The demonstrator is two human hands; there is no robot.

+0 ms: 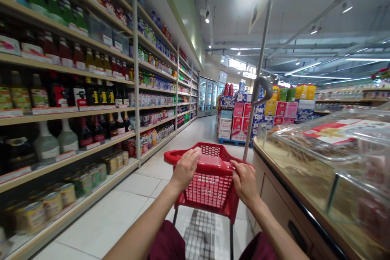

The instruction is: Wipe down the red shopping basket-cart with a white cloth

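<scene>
A red plastic shopping cart (pixel 209 189) stands right in front of me, its mesh basket pointing down the aisle. My left hand (pixel 186 167) is closed over the left part of the cart's handle. At the handle's right end, my right hand (pixel 244 178) has its fingers curled round the bar. Through the mesh the basket's inside shows only in part, and I cannot make out any goods in it. The undersides of both grips are hidden.
Shelves (pixel 111 74) of bottles and cans line the left side. Close on the right is a display counter (pixel 283 195) with clear plastic packs (pixel 335 130). Stacked cartons (pixel 240 115) stand ahead on a blue pallet; a metal pole (pixel 257 69) rises beside the counter. Pale floor tiles (pixel 143 185) run between.
</scene>
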